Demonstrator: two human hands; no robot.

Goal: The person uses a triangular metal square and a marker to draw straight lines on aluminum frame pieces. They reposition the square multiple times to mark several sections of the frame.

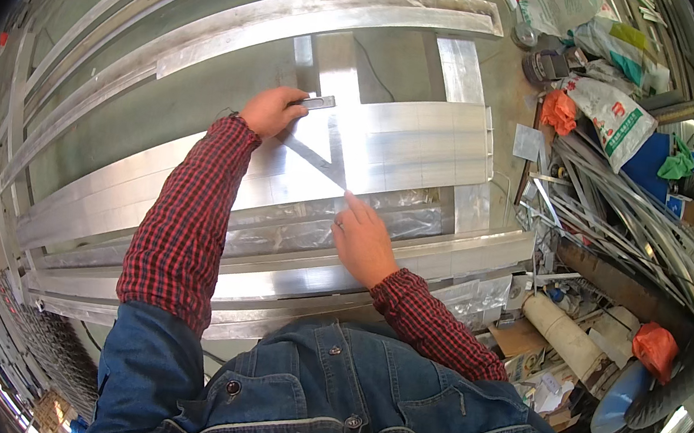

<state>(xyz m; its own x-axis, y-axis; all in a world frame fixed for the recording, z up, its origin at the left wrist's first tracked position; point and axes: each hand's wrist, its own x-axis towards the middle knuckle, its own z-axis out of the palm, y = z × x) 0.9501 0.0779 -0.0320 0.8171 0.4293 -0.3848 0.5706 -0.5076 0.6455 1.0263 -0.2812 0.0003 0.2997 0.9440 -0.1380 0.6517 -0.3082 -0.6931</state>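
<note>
A wide, shiny aluminium profile [427,142] lies across long metal bars in front of me. On it rests a metal square [312,159] with a thick short stock and flat blades that form a triangle. My left hand [273,112] grips the square at its stock, near the far edge of the profile. My right hand [363,238] is at the near edge, with its index finger stretched to the square's near tip and the other fingers curled. Whatever those fingers hold, if anything, is too small to make out. Glare washes out part of the profile.
Long aluminium bars [339,7] run left to right, with crosspieces [461,69] beneath. At the right lie a heap of metal offcuts [628,214], white sacks [609,120], orange plastic bags [559,111] and a pale cylinder [564,334]. A ribbed hose [691,367] curves along the right rim.
</note>
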